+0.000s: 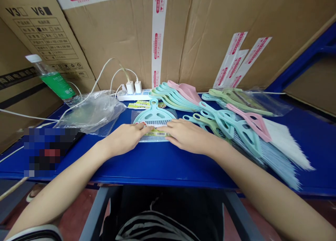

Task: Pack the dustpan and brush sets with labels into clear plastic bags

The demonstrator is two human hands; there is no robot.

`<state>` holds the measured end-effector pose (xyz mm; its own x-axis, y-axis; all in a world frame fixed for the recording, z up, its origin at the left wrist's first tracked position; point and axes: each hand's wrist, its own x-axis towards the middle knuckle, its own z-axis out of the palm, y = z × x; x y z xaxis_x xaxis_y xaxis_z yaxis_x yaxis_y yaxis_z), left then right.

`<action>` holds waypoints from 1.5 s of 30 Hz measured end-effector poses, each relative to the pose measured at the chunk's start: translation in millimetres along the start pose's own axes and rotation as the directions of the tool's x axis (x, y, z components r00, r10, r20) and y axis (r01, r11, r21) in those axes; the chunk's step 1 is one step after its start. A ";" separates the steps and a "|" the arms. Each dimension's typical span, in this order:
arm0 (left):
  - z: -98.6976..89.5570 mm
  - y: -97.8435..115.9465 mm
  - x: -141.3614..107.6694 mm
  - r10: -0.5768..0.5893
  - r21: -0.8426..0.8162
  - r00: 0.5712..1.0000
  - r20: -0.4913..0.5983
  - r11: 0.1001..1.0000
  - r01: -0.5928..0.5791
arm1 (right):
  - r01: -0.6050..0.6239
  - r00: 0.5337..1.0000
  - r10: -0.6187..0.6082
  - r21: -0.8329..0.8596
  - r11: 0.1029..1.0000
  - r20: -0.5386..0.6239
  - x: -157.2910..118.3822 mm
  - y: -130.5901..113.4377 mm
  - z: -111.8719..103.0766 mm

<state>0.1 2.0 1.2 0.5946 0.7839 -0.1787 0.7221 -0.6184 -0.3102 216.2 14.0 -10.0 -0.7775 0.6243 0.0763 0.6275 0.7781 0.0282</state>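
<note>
A light-blue dustpan with a small brush in it lies flat on the blue table, handle pointing away from me. It appears to be inside a clear plastic bag. Across its front runs a yellow and white printed label. My left hand rests on the label's left side, fingers stretched out. On the right side, my right hand lies with its fingers extended over the label. Both hands press from above rather than wrap round anything. Their fingertips nearly meet in the middle.
Stacked dustpans and a pile of brushes lie to the right, with bagged sets behind. Clear plastic bags, a green-labelled bottle and cables are at left. A power strip stands before the cardboard boxes.
</note>
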 end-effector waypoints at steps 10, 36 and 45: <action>0.5 1.5 0.7 0.000 0.015 1.000 0.019 1.000 -0.001 | -0.007 1.000 0.007 -0.018 1.000 0.000 -0.8 -2.0 -0.4; 0.6 2.6 0.5 0.000 0.021 1.000 0.015 1.000 0.000 | 0.022 0.998 -0.024 -0.034 0.999 -0.054 -3.2 -0.7 2.5; -0.8 3.1 0.2 -0.004 0.038 1.000 0.030 0.999 0.003 | 0.002 1.000 -0.003 -0.026 1.000 -0.020 -4.1 -3.4 -0.7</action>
<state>2.8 0.2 1.0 0.5808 0.7876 -0.2059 0.7096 -0.6137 -0.3462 217.2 8.8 -9.7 -0.7781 0.6208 0.0957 0.6268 0.7773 0.0547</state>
